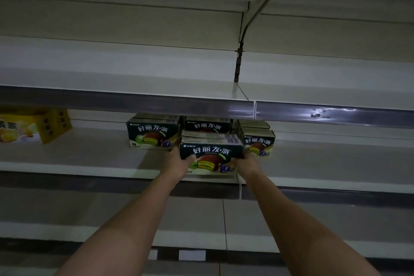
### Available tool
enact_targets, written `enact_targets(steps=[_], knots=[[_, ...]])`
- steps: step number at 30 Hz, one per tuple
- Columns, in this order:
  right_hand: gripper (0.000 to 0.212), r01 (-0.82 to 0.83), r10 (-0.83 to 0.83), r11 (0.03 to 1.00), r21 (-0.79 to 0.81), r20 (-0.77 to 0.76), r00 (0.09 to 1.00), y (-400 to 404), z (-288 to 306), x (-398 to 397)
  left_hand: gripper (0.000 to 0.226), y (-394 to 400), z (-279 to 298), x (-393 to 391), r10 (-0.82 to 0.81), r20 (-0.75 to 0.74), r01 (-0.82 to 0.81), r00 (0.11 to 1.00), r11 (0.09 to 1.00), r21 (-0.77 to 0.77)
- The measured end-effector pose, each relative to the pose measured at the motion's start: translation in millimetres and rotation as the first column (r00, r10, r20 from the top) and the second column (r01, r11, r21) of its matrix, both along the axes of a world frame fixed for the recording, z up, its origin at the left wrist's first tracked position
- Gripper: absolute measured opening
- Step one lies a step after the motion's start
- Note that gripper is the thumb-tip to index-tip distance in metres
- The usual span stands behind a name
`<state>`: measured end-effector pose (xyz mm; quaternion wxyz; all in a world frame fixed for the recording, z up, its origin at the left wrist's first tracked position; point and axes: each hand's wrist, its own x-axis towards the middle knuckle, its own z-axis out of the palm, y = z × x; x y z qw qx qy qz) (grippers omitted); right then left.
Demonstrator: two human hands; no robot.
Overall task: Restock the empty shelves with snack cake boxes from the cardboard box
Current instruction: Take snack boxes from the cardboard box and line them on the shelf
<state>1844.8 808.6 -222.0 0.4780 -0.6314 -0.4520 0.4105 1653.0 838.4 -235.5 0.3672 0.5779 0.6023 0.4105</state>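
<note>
While both arms are reaching forward from the bottom of the frame, the left hand (178, 162) and the right hand (244, 162) are gripping a dark green snack cake box (211, 154) by its two short ends, fingers curled round the sides and a thumb of the left hand pressing on the printed front. That box is sitting just right of the frame's centre, at the front of the middle shelf (78, 163), and whether its base is already resting on the shelf or hanging just above it is hard to tell.

Behind it, three more boxes of the same kind are standing in a row under the shelf lip: one to the left (152, 133), one directly behind (208, 125) and one to the right (257, 143), with further boxes apparently stacked behind or on them. A yellow box (33, 126) of another product is lying at the left edge of the frame on the same shelf. The upper shelf (112, 74) is showing bare, as is the lower shelf (89, 215). No cardboard box is in view.

By my reading, the placing step is under way: this box is being set in front of the row. Next, it seems to call for sliding the box squarely back until it meets its neighbours, letting go on both sides, then turning back to the supply.
</note>
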Motion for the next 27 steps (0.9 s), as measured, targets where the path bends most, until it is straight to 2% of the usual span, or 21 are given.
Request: enact_targets(steps=[3,5,9,14,18,24,27], knots=[[0.04,0.034,-0.036,0.999,0.017,0.078,0.996,19,-8,-4,0.052,17,-6,-5,0.05,-0.276,-0.038,0.96,0.998,0.05],[0.039,0.051,-0.054,0.998,0.028,0.111,0.992,31,-11,-4,0.06,29,-8,-7,0.049,-0.389,-0.034,0.92,0.998,0.045],[0.037,0.07,-0.079,0.996,0.056,0.181,0.98,59,-21,-8,0.064,53,-12,-3,0.02,-0.301,-0.015,0.953,1.0,0.019],[0.029,0.137,-0.15,0.987,0.078,0.201,0.968,93,-35,-8,0.064,77,-18,1,0.012,-0.227,0.009,0.974,0.996,0.092],[0.035,0.176,-0.186,0.981,0.081,0.131,0.974,108,-38,-13,0.069,90,-22,9,0.03,-0.173,-0.015,0.984,0.996,0.088],[0.049,0.167,-0.178,0.982,0.085,0.133,0.975,125,-40,-19,0.07,99,-29,20,0.088,-0.14,-0.077,0.986,0.994,0.081],[0.062,0.192,-0.198,0.978,0.085,0.059,0.979,128,-40,-22,0.077,99,-29,25,0.093,-0.029,-0.092,0.995,0.995,0.031]])
